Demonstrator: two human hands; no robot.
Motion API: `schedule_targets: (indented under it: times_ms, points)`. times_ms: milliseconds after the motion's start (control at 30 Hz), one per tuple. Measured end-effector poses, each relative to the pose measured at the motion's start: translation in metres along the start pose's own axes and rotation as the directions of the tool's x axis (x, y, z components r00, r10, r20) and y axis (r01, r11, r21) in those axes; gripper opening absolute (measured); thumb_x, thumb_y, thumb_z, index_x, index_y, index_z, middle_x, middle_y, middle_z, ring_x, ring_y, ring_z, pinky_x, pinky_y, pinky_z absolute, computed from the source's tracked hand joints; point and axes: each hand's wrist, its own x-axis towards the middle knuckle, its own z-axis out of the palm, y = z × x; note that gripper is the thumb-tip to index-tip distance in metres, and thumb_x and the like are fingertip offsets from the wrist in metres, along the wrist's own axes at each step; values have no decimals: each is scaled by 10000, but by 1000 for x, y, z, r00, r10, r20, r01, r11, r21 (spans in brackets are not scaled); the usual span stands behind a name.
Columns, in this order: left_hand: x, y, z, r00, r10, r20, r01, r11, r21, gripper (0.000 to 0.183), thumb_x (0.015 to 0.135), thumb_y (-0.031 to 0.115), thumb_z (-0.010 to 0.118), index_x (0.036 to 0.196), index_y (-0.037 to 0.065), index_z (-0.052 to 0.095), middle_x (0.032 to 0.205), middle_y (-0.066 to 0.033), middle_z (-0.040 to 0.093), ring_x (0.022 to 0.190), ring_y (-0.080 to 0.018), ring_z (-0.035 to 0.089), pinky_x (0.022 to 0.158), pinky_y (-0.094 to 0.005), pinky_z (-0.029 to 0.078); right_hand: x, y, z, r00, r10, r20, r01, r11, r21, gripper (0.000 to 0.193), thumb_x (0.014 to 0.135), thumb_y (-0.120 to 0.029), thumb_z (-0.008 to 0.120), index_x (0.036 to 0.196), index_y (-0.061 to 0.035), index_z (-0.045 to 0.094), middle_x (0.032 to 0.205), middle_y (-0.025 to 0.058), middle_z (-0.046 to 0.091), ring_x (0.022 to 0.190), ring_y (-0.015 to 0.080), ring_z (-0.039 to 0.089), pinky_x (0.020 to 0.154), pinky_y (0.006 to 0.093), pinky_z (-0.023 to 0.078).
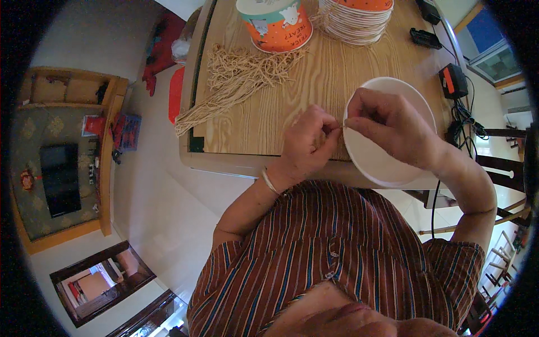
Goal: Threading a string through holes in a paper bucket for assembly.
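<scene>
A round paper bucket [377,163] with a white inside lies at the table's near edge, its mouth facing me. At its left rim my two hands meet, fingertips almost touching. My left hand [307,137] is closed in a pinch just outside the rim. Over the bucket's mouth, my right hand [396,121] pinches at the same spot. Whatever lies between the fingertips is too small to make out. Beyond my left hand spreads a loose bundle of beige paper cords [247,76].
Behind the cords stands an orange and teal printed bucket [281,33]. A stack of nested orange buckets [356,22] with cord handles is to its right. Black devices [453,81] and tangled cables [465,123] line the right edge of the wooden table [320,73].
</scene>
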Motion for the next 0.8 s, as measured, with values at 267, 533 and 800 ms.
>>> schedule_targets:
  times_ms: [267, 533, 800]
  points:
    - [4, 16, 7, 999, 37, -12, -36, 995, 94, 194, 769, -5, 614, 946, 24, 540, 848, -145, 527, 763, -372, 569, 640, -399, 477, 1, -8, 11, 959, -282, -38, 257, 915, -312, 137, 893, -127, 603, 915, -19, 522, 762, 177, 601, 693, 366, 603, 617, 414, 480]
    - [3, 4, -1, 993, -38, 110, 45, 997, -63, 213, 818, -22, 615, 1013, 20, 542, 837, -128, 542, 759, -285, 598, 686, -352, 498, 15, 7, -1, 982, -183, -38, 175, 972, -157, 114, 930, -96, 582, 902, -11, 512, 692, 38, 492, 637, 123, 445, 594, 291, 413]
    - [11, 21, -9, 874, -447, 189, 466, 663, -586, 170, 903, -8, 601, 1071, 5, 578, 950, -3, 538, 834, -76, 565, 726, -212, 487, 13, -1, -6, 987, -161, -28, 153, 970, -187, 127, 939, -111, 582, 908, -6, 518, 688, 13, 467, 667, 85, 403, 595, 262, 391]
